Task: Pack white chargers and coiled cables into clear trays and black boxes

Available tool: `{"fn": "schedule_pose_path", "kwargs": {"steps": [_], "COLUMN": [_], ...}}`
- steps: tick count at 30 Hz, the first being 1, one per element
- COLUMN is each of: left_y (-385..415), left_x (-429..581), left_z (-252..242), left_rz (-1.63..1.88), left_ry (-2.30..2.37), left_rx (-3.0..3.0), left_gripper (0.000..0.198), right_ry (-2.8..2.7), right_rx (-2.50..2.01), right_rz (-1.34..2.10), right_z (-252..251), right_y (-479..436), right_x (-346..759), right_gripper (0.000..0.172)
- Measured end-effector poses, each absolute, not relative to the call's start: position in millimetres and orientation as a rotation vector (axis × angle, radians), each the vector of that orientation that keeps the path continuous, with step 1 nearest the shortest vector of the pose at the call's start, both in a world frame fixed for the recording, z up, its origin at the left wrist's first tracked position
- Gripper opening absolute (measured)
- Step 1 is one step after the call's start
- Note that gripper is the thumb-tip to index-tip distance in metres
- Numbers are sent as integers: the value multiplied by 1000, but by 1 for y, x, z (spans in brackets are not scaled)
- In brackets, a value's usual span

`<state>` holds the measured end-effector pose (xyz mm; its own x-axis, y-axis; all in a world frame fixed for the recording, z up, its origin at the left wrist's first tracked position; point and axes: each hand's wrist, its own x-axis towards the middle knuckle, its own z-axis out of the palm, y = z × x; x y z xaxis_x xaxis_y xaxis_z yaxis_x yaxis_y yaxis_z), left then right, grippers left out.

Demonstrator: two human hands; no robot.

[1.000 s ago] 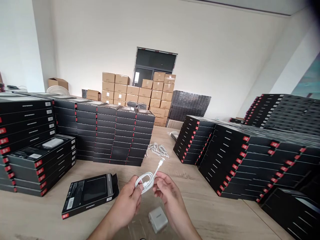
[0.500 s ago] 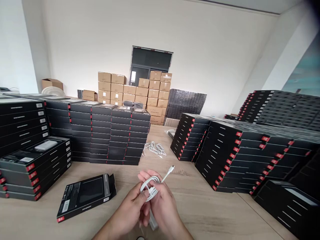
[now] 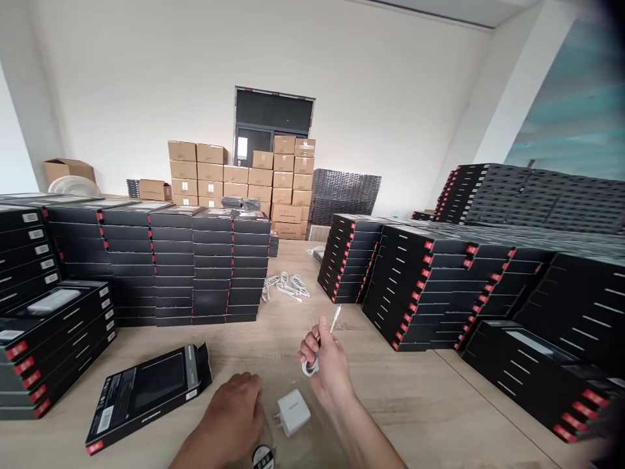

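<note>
A coiled white charging cable point(image 3: 310, 369) is held in my right hand point(image 3: 332, 365), fingers wrapped round it and one plug end sticking up past the thumb. My left hand point(image 3: 233, 412) is low over the table, palm down with fingers curled; what they hold, if anything, is hidden. Between the hands lies a white charger plug point(image 3: 293, 412), its prongs toward the left. Close to my left hand is a round black-and-white label point(image 3: 263, 458), apparently on clear plastic film. An open-ended flat black box point(image 3: 146, 397) lies to the left.
Several more white cables point(image 3: 288, 285) lie farther back on the wooden table point(image 3: 390, 404). Stacked black boxes stand on the left point(image 3: 205, 273) and right point(image 3: 415, 293). A white device point(image 3: 53, 301) rests on the near left stack. Cardboard cartons point(image 3: 283, 179) are piled by the wall.
My hands have parted: the left let go of the cable and moved down left, while the right keeps the coil. The charger plug now shows fully. The view has turned slightly right.
</note>
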<state>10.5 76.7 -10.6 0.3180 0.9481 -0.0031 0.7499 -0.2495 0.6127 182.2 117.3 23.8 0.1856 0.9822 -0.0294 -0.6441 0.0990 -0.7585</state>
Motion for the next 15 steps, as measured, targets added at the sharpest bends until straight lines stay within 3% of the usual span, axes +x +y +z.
{"fn": "schedule_pose_path", "kwargs": {"steps": [6, 9, 15], "left_y": [88, 92, 82], "left_x": [15, 23, 46], "left_z": [-18, -27, -21], "left_rz": [742, 1036, 1413], "left_ry": [1532, 1433, 775], "left_rx": [1844, 1465, 602], "left_gripper": [26, 37, 44], "right_ry": [-515, -561, -915], "right_rx": [-677, -749, -972], "right_rz": [1252, 1165, 860], "right_z": [28, 29, 18], "right_y": [118, 115, 105], "right_x": [189, 184, 163], "right_gripper": [22, 16, 33]}}
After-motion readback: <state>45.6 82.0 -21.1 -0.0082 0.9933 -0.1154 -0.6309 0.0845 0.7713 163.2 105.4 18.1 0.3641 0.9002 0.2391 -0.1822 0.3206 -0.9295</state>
